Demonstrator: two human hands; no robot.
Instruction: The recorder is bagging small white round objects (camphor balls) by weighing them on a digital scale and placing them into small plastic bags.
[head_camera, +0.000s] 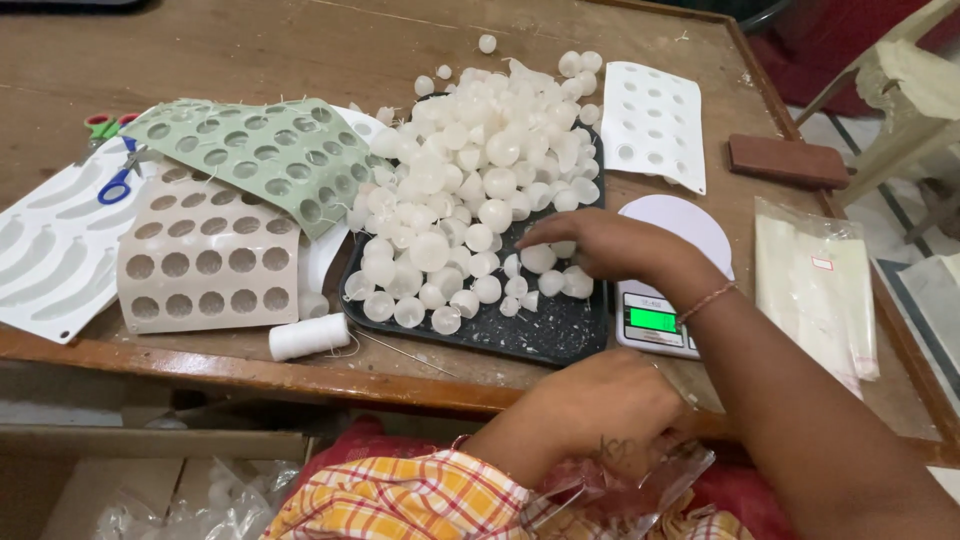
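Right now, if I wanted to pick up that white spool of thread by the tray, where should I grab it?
Probably around its middle, from above. The white spool of thread lies on its side on the wooden table, so its round sides face up with room on both. Watch the needle lying just right of it, by the black tray.

Wooden table (300, 50), black tray (560, 335), moulds (205, 255), scale (655, 320), thread spool (308, 336)

Balls (470, 190) on tray (570, 335), left of scale (655, 320)
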